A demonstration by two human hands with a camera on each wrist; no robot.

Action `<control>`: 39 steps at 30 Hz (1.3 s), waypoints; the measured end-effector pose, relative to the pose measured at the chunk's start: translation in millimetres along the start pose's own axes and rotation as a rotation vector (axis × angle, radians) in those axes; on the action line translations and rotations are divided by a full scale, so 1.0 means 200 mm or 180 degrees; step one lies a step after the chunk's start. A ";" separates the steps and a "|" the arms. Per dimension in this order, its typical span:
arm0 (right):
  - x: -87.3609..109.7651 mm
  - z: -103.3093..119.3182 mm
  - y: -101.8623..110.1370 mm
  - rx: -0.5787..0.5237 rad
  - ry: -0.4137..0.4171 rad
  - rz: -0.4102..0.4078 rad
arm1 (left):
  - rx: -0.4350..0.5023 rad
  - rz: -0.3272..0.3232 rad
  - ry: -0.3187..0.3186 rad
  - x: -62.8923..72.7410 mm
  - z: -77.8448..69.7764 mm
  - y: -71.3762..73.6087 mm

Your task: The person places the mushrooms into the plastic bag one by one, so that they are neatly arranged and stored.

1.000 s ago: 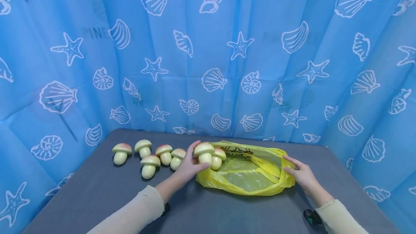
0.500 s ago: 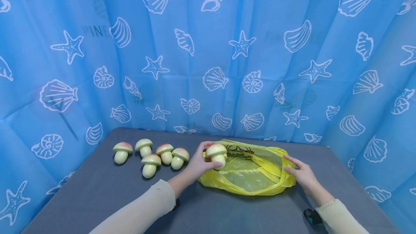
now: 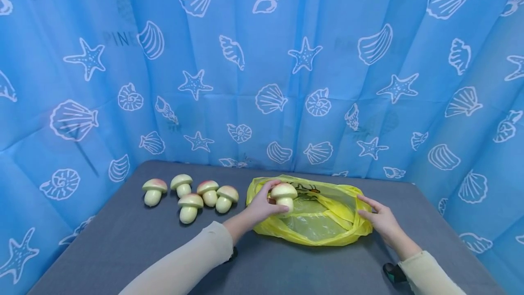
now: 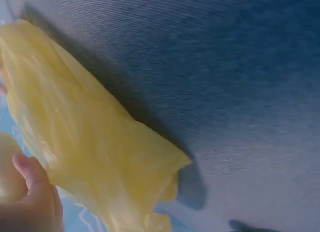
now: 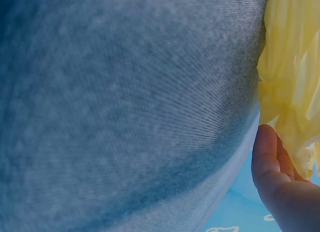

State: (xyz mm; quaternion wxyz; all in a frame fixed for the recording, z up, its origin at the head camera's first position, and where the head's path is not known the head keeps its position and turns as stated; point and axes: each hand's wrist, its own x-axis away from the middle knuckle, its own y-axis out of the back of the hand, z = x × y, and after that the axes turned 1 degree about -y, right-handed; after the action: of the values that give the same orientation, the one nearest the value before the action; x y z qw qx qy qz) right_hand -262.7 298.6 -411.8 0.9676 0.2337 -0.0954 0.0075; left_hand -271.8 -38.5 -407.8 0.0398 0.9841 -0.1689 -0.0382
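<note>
One cream mushroom [image 3: 284, 190] is gripped by left hand [image 3: 262, 205] over yellow plastic bag [image 3: 307, 239] held by right hand [image 3: 383, 220]; bagging seemingly needs release.

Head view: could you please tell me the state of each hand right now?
Left hand: holding a toy mushroom between thumb and fingers.
Right hand: holding the edge of the yellow plastic bag.

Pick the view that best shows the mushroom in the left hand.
Head: the held mushroom shows cap and stem, gripped by the left hand at the mouth of the yellow bag. Left wrist: only a pale rounded part, cut off by the left edge. Right wrist: none of it visible.
</note>
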 end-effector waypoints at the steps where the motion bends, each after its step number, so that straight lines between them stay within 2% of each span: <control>1: 0.00 0.00 0.00 0.0004 0.0004 -0.0002 | -0.0012 0.0005 0.0002 -0.01 0.00 -0.01; 8: 0.00 -0.01 0.01 0.0030 0.0018 -0.0010 | -0.0138 0.0018 0.0026 -0.07 0.00 -0.09; 15: 0.00 0.00 0.01 -0.0008 -0.0016 -0.0025 | -0.0269 0.0170 0.0146 -0.10 0.01 -0.16; 19: 0.01 0.01 0.01 -0.0002 -0.0017 -0.0019 | -0.0499 0.0142 0.0166 -0.10 0.03 -0.20; 24: 0.01 0.01 0.01 0.0029 0.0017 0.0015 | -0.1028 0.0057 0.0123 -0.11 0.07 -0.25; 28: 0.01 0.00 0.01 0.0033 0.0048 0.0023 | -0.1373 0.0094 0.0086 -0.12 0.09 -0.27; 35: 0.01 0.01 0.01 0.0029 0.0024 0.0020 | -0.1652 0.0167 0.0203 -0.10 0.10 -0.28; 39: 0.01 0.00 0.00 0.0007 0.0018 0.0035 | -0.1699 0.0116 0.0254 -0.08 0.08 -0.28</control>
State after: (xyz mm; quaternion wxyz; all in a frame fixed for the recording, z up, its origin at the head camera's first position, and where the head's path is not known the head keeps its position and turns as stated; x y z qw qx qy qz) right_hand -261.4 298.9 -411.2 0.9675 0.2343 -0.0939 0.0135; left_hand -270.2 19.5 -428.4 0.3052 0.9363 -0.1689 -0.0418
